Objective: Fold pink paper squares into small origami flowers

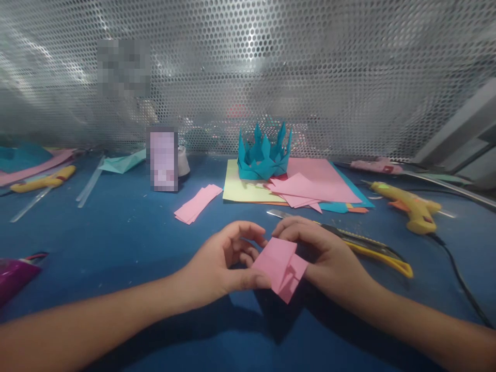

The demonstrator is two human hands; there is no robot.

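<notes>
A small piece of folded pink paper is held between my two hands, just above the blue table. My left hand pinches its left edge, thumb in front and fingers curled behind. My right hand grips the paper from the right, its fingers bent over the back and the thumb mostly hidden. Loose layers open out at the paper's lower right. Right behind my right hand lies a yellow and black utility knife with its blade out. Further off to the left is a stack of pink paper strips.
A teal paper crown stands on coloured sheets at the back. A yellow glue gun with a cord lies right, another glue gun far left. A thread cone stands behind a blurred upright rectangle. Perforated metal closes the back.
</notes>
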